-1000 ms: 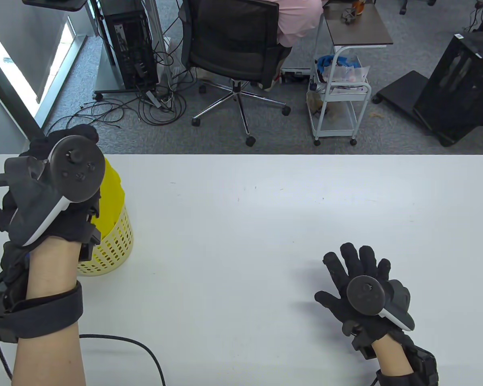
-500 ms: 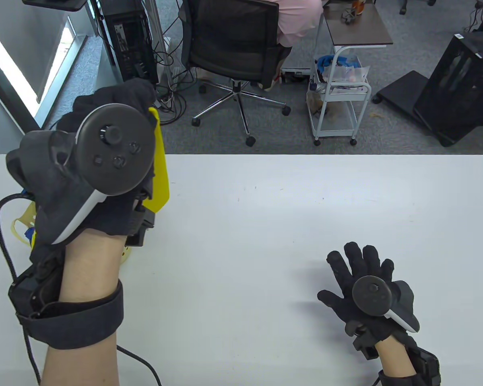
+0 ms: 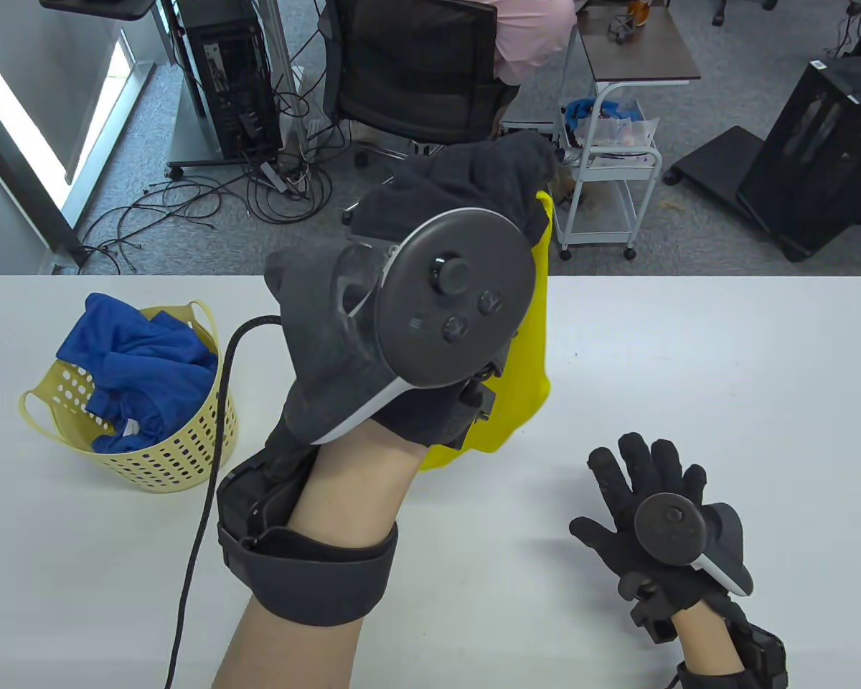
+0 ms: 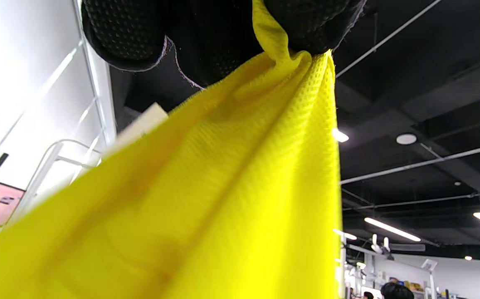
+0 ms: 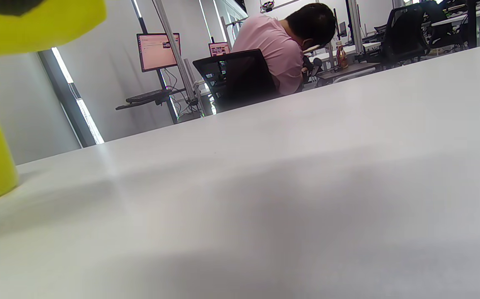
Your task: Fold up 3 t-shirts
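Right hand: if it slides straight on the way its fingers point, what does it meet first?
Probably nothing on the table. The right hand lies flat, fingers pointing to the far edge, slightly left. The hanging yellow shirt sits left of that line, though depth is unclear.

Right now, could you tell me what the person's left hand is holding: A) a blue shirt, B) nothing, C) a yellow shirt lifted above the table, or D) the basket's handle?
C: the left hand grips a bunched part of the yellow shirt, which hangs down toward the table, while the blue shirt lies in the basket.
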